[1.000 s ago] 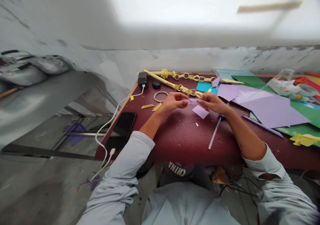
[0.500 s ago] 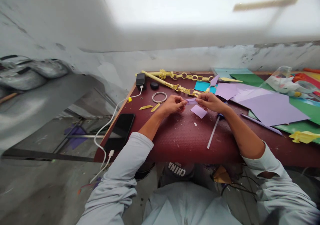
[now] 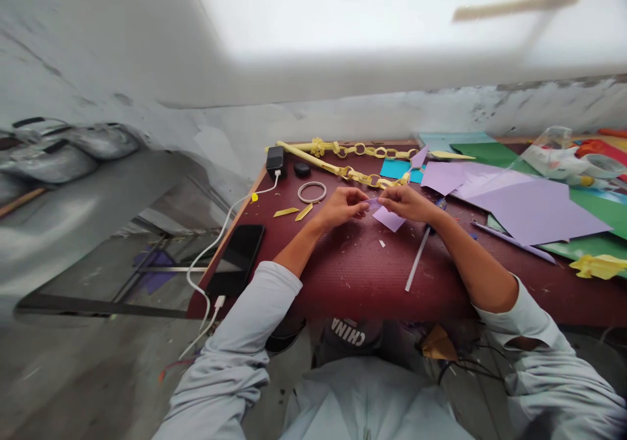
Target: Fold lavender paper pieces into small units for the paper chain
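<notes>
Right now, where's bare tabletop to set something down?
Front tabletop between left sleeve and white stick, bar small scraps. Smaller patch: between the right forearm and the purple roll, toward the front edge. Crowded: back edge, yellow paper chains; right side, layered purple sheets.

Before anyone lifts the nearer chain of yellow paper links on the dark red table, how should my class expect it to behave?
The yellow paper chain would probably droop, since its loops interlink. It is likely light for its length: the links look like thin, hollow bands. Squeezed hard, those open loops might flatten.
</notes>
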Demonstrator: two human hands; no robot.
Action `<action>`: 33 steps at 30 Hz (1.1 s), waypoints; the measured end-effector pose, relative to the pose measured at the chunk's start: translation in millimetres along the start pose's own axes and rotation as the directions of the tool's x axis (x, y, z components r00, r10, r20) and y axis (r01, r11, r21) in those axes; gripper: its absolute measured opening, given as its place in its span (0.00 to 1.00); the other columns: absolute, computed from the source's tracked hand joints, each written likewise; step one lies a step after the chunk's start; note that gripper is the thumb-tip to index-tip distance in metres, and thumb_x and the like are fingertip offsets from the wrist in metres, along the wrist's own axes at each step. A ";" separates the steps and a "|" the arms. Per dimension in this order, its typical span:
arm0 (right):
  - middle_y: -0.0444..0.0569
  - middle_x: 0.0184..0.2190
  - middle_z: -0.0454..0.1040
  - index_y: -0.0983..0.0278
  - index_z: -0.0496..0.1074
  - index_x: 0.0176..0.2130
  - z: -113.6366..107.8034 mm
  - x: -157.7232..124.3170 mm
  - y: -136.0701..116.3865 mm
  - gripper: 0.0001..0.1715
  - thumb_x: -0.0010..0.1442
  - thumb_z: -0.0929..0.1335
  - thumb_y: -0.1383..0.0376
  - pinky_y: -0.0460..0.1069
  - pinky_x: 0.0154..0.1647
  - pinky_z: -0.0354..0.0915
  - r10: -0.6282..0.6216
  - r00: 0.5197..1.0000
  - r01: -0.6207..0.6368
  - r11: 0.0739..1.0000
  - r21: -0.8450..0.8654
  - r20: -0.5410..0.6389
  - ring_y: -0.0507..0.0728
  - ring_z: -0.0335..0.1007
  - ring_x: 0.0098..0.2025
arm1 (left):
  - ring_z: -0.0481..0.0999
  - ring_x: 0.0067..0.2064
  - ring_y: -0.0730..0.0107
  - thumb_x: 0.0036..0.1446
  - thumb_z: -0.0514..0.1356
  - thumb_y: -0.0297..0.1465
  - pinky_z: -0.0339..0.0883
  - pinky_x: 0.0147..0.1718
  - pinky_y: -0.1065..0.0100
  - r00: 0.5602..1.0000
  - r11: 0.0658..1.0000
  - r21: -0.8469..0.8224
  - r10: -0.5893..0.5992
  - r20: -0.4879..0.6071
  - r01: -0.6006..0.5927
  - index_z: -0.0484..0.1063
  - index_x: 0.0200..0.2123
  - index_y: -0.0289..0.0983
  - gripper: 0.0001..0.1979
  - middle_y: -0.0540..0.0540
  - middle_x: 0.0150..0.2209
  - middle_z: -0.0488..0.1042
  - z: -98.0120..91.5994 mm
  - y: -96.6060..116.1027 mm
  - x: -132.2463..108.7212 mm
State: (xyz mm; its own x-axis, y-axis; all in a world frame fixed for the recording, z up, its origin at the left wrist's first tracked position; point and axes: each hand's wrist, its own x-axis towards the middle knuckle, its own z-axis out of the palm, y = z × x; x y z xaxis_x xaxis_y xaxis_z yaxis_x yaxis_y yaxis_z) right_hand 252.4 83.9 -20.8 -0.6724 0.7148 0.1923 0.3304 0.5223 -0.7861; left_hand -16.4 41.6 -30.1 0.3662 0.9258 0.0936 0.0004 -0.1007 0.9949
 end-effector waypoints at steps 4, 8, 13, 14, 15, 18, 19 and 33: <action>0.45 0.30 0.75 0.62 0.81 0.43 -7.2 1.7 9.2 0.22 0.77 0.72 0.47 0.52 0.34 0.60 -0.043 0.995 0.026 0.983 -0.181 -0.088 0.54 0.64 0.31 | 0.82 0.32 0.71 0.62 0.76 0.29 0.78 0.36 0.68 0.968 0.993 0.110 0.066 -0.241 -0.040 0.82 0.45 0.33 0.10 0.46 0.33 0.83 -23.2 10.7 2.8; 0.55 0.42 0.81 0.62 0.84 0.47 -16.3 1.5 18.7 0.22 0.70 0.77 0.47 0.56 0.43 0.67 -0.038 0.997 0.013 0.940 -0.342 -0.067 0.62 0.73 0.41 | 0.81 0.35 0.68 0.63 0.73 0.27 0.76 0.39 0.67 0.840 0.906 0.423 0.229 -0.493 0.002 0.83 0.45 0.36 0.07 0.45 0.35 0.84 -74.9 21.4 -2.5; 0.62 0.58 0.77 0.60 0.85 0.60 -16.7 -2.2 26.0 0.37 0.61 0.82 0.43 0.64 0.59 0.72 0.074 0.991 -0.025 0.920 -0.390 0.111 0.71 0.75 0.56 | 0.81 0.39 0.61 0.58 0.73 0.24 0.76 0.49 0.59 0.807 0.718 0.648 0.211 -0.552 0.256 0.84 0.36 0.37 0.05 0.43 0.35 0.84 -125.0 26.7 -22.2; 0.62 0.59 0.76 0.59 0.85 0.61 -16.0 -2.8 26.4 0.37 0.60 0.82 0.43 0.65 0.62 0.72 0.085 0.989 -0.032 0.917 -0.396 0.118 0.72 0.74 0.58 | 0.81 0.38 0.60 0.55 0.74 0.23 0.76 0.49 0.58 0.806 0.715 0.632 0.165 -0.569 0.300 0.82 0.33 0.37 0.06 0.44 0.31 0.82 -128.6 27.2 -26.6; 0.61 0.59 0.76 0.58 0.85 0.61 -15.4 -3.3 26.3 0.37 0.60 0.83 0.44 0.66 0.64 0.71 0.093 0.989 -0.038 0.915 -0.401 0.118 0.73 0.74 0.59 | 0.81 0.38 0.58 0.54 0.75 0.24 0.76 0.48 0.57 0.811 0.727 0.613 0.135 -0.569 0.309 0.81 0.30 0.38 0.07 0.45 0.27 0.79 -130.2 27.7 -31.0; 0.61 0.58 0.76 0.57 0.86 0.58 -14.9 -3.2 23.3 0.34 0.58 0.84 0.46 0.67 0.65 0.70 0.114 0.987 -0.059 0.914 -0.402 0.114 0.74 0.73 0.60 | 0.82 0.36 0.54 0.52 0.78 0.30 0.77 0.41 0.58 0.827 0.756 0.591 0.121 -0.549 0.282 0.77 0.25 0.42 0.13 0.48 0.20 0.74 -128.3 30.2 -42.0; 0.60 0.57 0.76 0.57 0.87 0.56 -15.1 -2.7 21.9 0.32 0.58 0.84 0.47 0.66 0.64 0.70 0.116 0.986 -0.061 0.913 -0.403 0.115 0.74 0.73 0.59 | 0.82 0.36 0.53 0.52 0.79 0.32 0.77 0.40 0.58 0.829 0.754 0.593 0.118 -0.546 0.284 0.77 0.25 0.43 0.14 0.47 0.20 0.73 -127.2 31.4 -44.6; 0.42 0.24 0.77 0.60 0.77 0.43 -4.9 0.2 -17.5 0.24 0.67 0.82 0.46 0.50 0.24 0.65 0.000 0.996 0.021 0.968 0.249 -0.086 0.52 0.69 0.23 | 0.85 0.41 0.65 0.73 0.69 0.44 0.80 0.43 0.64 0.925 0.954 0.287 0.180 -0.334 -0.082 0.82 0.47 0.36 0.16 0.39 0.44 0.87 -46.0 26.4 -13.5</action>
State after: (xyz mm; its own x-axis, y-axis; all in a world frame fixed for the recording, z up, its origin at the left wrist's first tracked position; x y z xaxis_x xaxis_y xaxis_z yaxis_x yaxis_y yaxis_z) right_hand 249.7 77.1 -4.1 -0.6132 0.7520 0.2418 0.1403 0.4049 -0.9035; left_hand -64.1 43.2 -3.4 0.0279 0.9603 0.2776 0.2373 -0.2762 0.9313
